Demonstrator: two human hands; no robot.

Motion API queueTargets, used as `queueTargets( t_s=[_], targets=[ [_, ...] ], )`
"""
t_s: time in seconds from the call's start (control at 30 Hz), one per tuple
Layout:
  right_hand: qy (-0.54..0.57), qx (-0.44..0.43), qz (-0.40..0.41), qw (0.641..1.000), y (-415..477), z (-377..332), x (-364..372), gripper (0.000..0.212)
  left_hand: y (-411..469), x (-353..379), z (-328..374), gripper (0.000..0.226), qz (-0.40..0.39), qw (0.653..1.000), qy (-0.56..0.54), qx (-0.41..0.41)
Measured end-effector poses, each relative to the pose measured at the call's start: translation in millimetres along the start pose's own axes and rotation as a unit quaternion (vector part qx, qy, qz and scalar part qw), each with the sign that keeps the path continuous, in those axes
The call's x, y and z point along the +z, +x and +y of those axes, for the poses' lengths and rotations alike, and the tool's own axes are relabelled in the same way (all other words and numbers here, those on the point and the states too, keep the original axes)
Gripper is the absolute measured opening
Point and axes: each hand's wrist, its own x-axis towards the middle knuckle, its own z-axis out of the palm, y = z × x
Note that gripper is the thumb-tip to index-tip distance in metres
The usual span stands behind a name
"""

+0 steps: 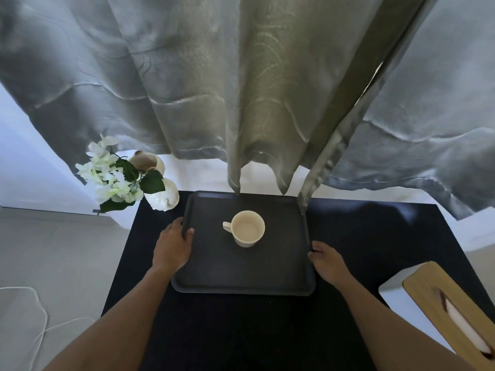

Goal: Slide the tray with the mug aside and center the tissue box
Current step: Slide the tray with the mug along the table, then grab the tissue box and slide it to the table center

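Note:
A dark rectangular tray point(214, 274) lies on the black table, near its back edge. An empty cream mug point(247, 228) stands upright in the tray's middle, handle to the left. My left hand point(174, 245) grips the tray's left rim, thumb over the edge. My right hand point(325, 261) holds the tray's right rim. The tissue box point(428, 298), white with a wooden lid and a tissue in its slot, sits at the table's front right, partly cut off by the frame.
A white vase point(163, 195) with white flowers point(109, 170) stands at the table's back left corner, close to the tray. Grey curtains point(241, 89) hang behind, their hems touching the tray's far edge. A white cord point(40, 317) lies on the floor at left.

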Motion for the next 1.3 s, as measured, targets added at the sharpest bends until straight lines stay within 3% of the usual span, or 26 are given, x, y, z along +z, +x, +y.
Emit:
queueTargets(
  t_s=[0.27, 0.6, 0.9, 1.03, 1.2, 1.3],
  targets=[
    [-0.023, -0.061, 0.032, 0.997, -26, -25, -27, 0.048, -4, -3, 79, 0.042, -0.009, 0.989, 0.057, 0.137],
    [0.000, -0.059, 0.159, 0.986, -70, 0, -102, 0.038, -31, 28, 192, 0.038, -0.058, 0.946, 0.106, 0.301],
    [0.042, 0.070, 0.282, 0.956, -128, 105, -167, 0.035, -79, 113, 276, 0.045, -0.175, 0.911, 0.100, 0.360],
    [0.102, 0.141, 0.348, 0.921, -153, 150, -170, 0.038, -100, 154, 305, 0.050, -0.222, 0.893, 0.123, 0.372],
    [0.139, 0.286, 0.333, 0.888, -167, 190, -165, 0.059, -128, 201, 330, 0.058, -0.282, 0.881, 0.133, 0.355],
    [0.206, 0.315, 0.317, 0.871, -167, 210, -159, 0.072, -143, 228, 340, 0.066, -0.298, 0.880, 0.149, 0.340]
  ],
)
